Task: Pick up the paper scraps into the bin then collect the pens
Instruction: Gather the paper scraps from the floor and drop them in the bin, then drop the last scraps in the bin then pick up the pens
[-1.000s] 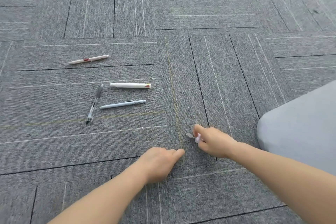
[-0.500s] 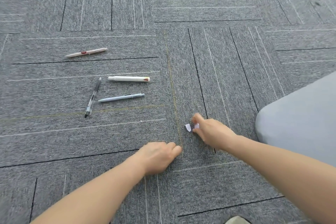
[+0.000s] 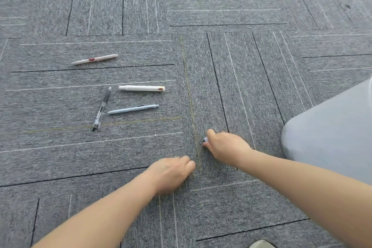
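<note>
My right hand (image 3: 226,146) rests low on the grey carpet, fingers closed on a small white paper scrap (image 3: 205,139) that peeks out at the fingertips. My left hand (image 3: 171,173) is a closed fist pressed on the carpet just left of it; I cannot tell whether it holds anything. Several pens lie to the far left: a cream pen with a red mark (image 3: 94,59), a thick white pen (image 3: 141,88), a pale blue pen (image 3: 132,109) and a clear black-tipped pen (image 3: 102,109). No bin is in view.
A grey-clothed knee (image 3: 332,133) fills the right edge. A tiny white speck (image 3: 155,135) lies on the carpet below the pens. A shoe tip (image 3: 261,244) shows at the bottom edge.
My right hand has closed further over the paper scrap, so less of it shows. My left fist stays in place. The view has shifted slightly.
</note>
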Demonstrator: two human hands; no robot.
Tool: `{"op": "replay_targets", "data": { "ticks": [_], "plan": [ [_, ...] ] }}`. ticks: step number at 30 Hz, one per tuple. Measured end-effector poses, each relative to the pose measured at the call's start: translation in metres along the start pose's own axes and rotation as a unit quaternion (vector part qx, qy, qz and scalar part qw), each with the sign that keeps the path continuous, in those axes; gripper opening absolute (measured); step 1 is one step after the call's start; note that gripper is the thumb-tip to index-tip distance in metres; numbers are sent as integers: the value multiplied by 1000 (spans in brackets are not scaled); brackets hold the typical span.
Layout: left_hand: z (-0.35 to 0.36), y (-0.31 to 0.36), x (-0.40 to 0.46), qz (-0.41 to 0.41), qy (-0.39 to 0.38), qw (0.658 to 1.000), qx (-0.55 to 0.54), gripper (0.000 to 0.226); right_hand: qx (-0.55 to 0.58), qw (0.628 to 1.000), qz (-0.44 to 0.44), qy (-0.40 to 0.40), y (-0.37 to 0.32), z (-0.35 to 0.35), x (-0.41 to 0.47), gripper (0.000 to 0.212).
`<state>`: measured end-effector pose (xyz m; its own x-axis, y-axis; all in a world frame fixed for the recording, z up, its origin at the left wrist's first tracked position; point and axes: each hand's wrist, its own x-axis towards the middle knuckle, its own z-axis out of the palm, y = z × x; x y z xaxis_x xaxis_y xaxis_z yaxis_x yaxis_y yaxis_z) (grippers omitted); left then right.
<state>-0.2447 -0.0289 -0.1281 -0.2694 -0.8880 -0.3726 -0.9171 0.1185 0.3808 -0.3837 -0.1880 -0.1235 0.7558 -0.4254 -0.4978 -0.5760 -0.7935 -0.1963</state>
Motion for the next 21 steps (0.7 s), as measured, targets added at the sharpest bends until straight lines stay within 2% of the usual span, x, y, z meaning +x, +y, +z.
{"op": "replay_targets", "data": {
  "ticks": [3, 5, 7, 9, 12, 16, 19, 21],
  "plan": [
    [0, -19, 0, -108, 83, 988, -65, 9, -49, 999, 1, -7, -1, 2, 1, 10],
    [-8, -32, 5, -188, 161, 961, -122, 16, 1, 1000, 16, -13, -1, -5, 2, 11],
    [-30, -37, 15, -252, 260, 899, -245, 19, 149, 987, 50, 19, -1, -23, 2, 18],
    [-59, -36, 30, -271, 347, 838, -322, 21, 276, 951, 83, 117, -4, -53, -4, 23],
    [-113, -10, 58, -215, 395, 779, -437, 22, 375, 881, 84, 277, -7, -114, -25, 30],
    [-187, 71, 102, -69, 378, 718, -581, 20, 428, 785, 81, 440, 15, -193, -82, 26],
    [-229, 149, 138, 57, 340, 695, -630, 19, 412, 719, 136, 543, 55, -225, -146, 21],
    [-249, 199, 162, 102, 296, 714, -627, 22, 394, 686, 199, 578, 84, -225, -187, 20]
  ]
}}
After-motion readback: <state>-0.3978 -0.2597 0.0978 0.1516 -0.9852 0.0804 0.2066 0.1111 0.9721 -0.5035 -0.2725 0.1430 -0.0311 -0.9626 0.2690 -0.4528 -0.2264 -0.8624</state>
